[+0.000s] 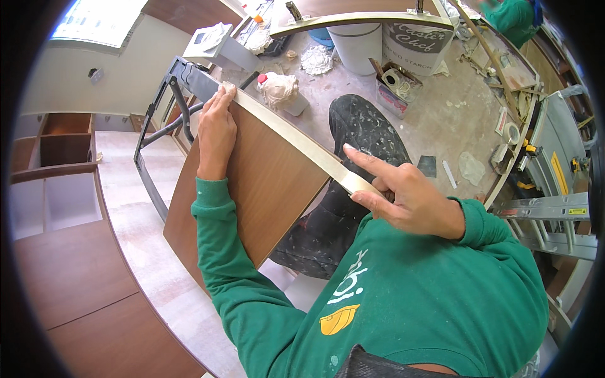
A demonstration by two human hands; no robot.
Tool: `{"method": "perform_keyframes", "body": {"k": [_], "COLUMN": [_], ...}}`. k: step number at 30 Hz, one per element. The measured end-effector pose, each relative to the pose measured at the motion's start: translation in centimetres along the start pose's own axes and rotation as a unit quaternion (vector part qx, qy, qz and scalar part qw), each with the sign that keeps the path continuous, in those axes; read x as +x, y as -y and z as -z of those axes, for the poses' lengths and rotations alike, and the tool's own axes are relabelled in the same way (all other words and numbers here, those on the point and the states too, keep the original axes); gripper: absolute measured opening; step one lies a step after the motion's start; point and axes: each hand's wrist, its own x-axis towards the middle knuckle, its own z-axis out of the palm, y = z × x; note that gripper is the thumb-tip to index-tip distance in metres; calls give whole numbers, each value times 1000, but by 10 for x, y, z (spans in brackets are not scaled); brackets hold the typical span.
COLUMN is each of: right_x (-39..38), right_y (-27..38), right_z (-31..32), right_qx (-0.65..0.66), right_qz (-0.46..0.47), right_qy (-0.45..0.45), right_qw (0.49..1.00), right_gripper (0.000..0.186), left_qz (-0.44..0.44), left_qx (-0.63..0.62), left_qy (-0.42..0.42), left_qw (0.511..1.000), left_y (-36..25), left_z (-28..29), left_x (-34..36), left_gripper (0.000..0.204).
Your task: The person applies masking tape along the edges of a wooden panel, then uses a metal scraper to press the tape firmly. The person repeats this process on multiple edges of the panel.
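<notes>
A brown wooden panel [265, 179] rests at a slant across my body, a pale strip [293, 137] running along its upper edge. My left hand [217, 126] grips the panel's top left, fingertips over the strip. At the strip's right end, my right hand [409, 198] has its index finger stretched out, its thumb on the strip and its other fingers curled, partly hidden. A black metal frame [146, 179] stands just behind the panel's left side, and my paint-spattered dark knee [362, 126] is beside its right edge.
Buckets [354, 47], a bottle with a beige wad [283, 94] and a box with rolls [394, 88] sit on the dusty floor ahead. Brown cabinets [79, 264] line the left. An aluminium ladder [548, 208] is at right. Another person in green [510, 19] is at upper right.
</notes>
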Motion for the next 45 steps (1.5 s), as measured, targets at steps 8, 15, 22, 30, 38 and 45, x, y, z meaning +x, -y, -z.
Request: {"method": "perform_keyframes", "body": {"k": [8,15,22,30,38,45], "right_x": [10,36,50,56,58,56], "right_y": [-15,-41,-51,-65,-58,-57], "right_z": [12,12,15,1,-3,-3], "right_qx": [6,127,62,104,169,190], "right_qz": [-46,-125,-45,-3,-68,-80], "right_qy": [34,123,120,70,63,52], "right_qw": [998,976,990,992,981,977], "right_gripper": [62,46,38,29,16,17], "left_qz": [7,6,4,7,15,34], "left_qx": [-1,6,10,3,-16,-10], "left_qy": [3,-1,-2,-7,-21,-19], "left_qw": [1000,1000,1000,1000,1000,999], "left_y": [1,2,1,1,0,-1], "left_z": [-1,-3,-2,-1,-3,-4], "left_x": [-1,0,1,0,0,-3], "left_gripper": [46,45,45,45,43,44]}}
